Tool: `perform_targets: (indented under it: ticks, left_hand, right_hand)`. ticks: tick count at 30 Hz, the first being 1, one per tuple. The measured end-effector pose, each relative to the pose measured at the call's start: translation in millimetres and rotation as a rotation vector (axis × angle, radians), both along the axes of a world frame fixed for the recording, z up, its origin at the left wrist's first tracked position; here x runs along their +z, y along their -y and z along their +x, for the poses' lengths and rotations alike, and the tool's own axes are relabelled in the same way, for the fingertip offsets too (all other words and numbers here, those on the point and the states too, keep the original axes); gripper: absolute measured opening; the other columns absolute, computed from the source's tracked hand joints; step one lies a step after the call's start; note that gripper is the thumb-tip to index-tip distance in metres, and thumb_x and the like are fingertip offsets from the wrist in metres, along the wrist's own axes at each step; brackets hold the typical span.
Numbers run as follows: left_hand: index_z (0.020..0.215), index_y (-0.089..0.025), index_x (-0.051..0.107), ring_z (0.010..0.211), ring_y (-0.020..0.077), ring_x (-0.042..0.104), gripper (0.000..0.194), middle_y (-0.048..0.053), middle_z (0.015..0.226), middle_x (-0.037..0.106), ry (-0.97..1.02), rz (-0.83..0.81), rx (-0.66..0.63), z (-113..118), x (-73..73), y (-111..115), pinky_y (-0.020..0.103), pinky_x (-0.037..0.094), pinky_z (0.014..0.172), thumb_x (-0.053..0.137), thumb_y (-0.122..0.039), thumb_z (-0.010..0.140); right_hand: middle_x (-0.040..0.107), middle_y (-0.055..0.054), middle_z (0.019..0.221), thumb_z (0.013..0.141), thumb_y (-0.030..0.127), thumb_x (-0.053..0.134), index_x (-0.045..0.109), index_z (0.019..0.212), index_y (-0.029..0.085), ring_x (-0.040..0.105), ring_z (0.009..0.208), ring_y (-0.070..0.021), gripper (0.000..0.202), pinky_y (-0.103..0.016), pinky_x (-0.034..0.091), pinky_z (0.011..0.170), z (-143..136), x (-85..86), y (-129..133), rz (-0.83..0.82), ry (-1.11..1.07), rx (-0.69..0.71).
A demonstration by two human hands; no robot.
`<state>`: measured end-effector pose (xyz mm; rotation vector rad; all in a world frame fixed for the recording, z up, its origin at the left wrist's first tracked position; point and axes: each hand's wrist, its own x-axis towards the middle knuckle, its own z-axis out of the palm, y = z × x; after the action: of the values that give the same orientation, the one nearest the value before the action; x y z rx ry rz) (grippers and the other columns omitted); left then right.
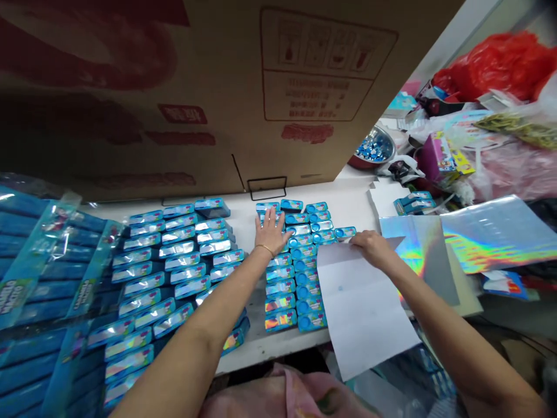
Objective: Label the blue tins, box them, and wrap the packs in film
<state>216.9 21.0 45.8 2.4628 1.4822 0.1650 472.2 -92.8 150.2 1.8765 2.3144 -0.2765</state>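
Note:
My left hand lies with fingers spread on the upper part of a grouped set of small blue boxes in the middle of the table. In my right hand the top edge of a large white sheet is pinched. The sheet hangs down over the table's front edge and covers the right side of the group. Just beside my right fingers sits a single blue box. Left of my left arm stand more rows of blue boxes with shiny faces.
A big cardboard carton stands along the back. Wrapped stacks of blue packs fill the left edge. To the right are shiny holographic sheets, a metal bowl of small blue-and-silver pieces, and a red plastic bag.

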Motion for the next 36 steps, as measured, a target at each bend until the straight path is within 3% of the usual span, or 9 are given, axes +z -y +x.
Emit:
perform_targets:
  ticks: [6,11,14,16,19,22,26,32,36]
  left_hand:
    - [0.133,-0.03,0.03,0.133,0.0248,0.012,0.049,0.003,0.146,0.014,0.001,-0.025,-0.042,-28.6,2.0,-8.1,0.054,0.001,0.103,0.028,-0.04,0.085]
    - [0.132,-0.027,0.032,0.133,0.0266,0.01,0.049,0.006,0.146,0.014,-0.15,-0.026,0.053,-56.5,18.8,-14.5,0.059,-0.006,0.1,0.026,-0.038,0.085]
    - [0.135,-0.019,0.026,0.134,0.0284,0.002,0.057,0.012,0.146,0.006,-0.149,0.022,0.08,-48.1,29.4,23.8,0.058,-0.003,0.1,0.028,-0.044,0.084]
    - [0.136,-0.016,0.022,0.134,0.0288,0.001,0.067,0.013,0.146,0.008,-0.112,0.021,-0.033,-34.4,29.9,69.6,0.056,-0.002,0.102,0.032,-0.052,0.081]
    - [0.136,-0.018,0.023,0.133,0.0286,0.009,0.071,0.011,0.145,0.016,-0.096,-0.053,-0.134,-17.4,21.2,137.4,0.054,-0.002,0.103,0.035,-0.057,0.078]
    - [0.136,-0.02,0.024,0.133,0.0257,0.012,0.063,0.009,0.144,0.018,-0.082,-0.057,-0.129,-14.8,11.5,168.9,0.051,0.0,0.105,0.034,-0.05,0.081]
    - [0.136,-0.021,0.026,0.133,0.0232,0.014,0.054,0.006,0.144,0.02,-0.077,-0.02,-0.137,-32.9,7.6,165.9,0.05,0.0,0.106,0.029,-0.04,0.085]
    - [0.134,-0.021,0.029,0.133,0.0245,0.013,0.05,0.007,0.144,0.019,-0.137,-0.032,-0.035,-72.5,8.8,167.7,0.057,-0.003,0.102,0.027,-0.033,0.086]
    - [0.135,-0.016,0.028,0.133,0.0309,0.007,0.062,0.013,0.145,0.013,0.092,-0.115,0.114,-48.1,33.6,164.7,0.059,0.0,0.101,0.035,-0.047,0.082]
  right_hand:
    - [0.066,-0.006,0.076,0.082,0.022,0.048,0.066,0.08,0.018,0.058,0.072,-0.016,0.018,-0.026,0.035,0.068,25.4,-1.7,33.6,0.134,-0.07,-0.056]
    - [0.066,-0.006,0.075,0.082,0.023,0.048,0.066,0.079,0.018,0.058,0.073,-0.0171,0.019,-0.026,0.036,0.068,40.8,0.7,54.9,0.161,-0.127,-0.116]
    - [0.066,-0.006,0.075,0.082,0.022,0.047,0.066,0.078,0.018,0.058,0.072,-0.0172,0.02,-0.027,0.035,0.068,49.4,5.5,61.0,0.16,-0.134,-0.134]
    - [0.066,-0.006,0.076,0.082,0.022,0.047,0.066,0.078,0.018,0.057,0.073,-0.0172,0.02,-0.026,0.035,0.067,52.2,8.5,62.1,0.166,-0.132,-0.134]
    - [0.066,-0.006,0.077,0.082,0.023,0.047,0.066,0.08,0.018,0.058,0.074,-0.0174,0.02,-0.027,0.035,0.068,51.5,11.3,60.9,0.186,-0.133,-0.137]
    - [0.066,-0.006,0.078,0.082,0.024,0.048,0.066,0.08,0.017,0.058,0.075,-0.0177,0.02,-0.027,0.035,0.069,47.8,13.1,58.7,0.202,-0.145,-0.133]
    - [0.066,-0.006,0.075,0.081,0.025,0.049,0.066,0.078,0.018,0.058,0.072,-0.0176,0.019,-0.027,0.037,0.069,48.5,15.9,58.6,0.245,-0.178,-0.12]
    - [0.065,-0.004,0.071,0.08,0.021,0.05,0.065,0.073,0.018,0.057,0.068,-0.0165,0.016,-0.025,0.038,0.063,59.3,25.0,69.8,0.279,-0.297,-0.096]
    - [0.065,-0.001,0.071,0.08,0.016,0.05,0.064,0.073,0.019,0.056,0.069,-0.0142,0.016,-0.024,0.038,0.065,38.4,41.6,69.1,0.246,-0.325,0.054]
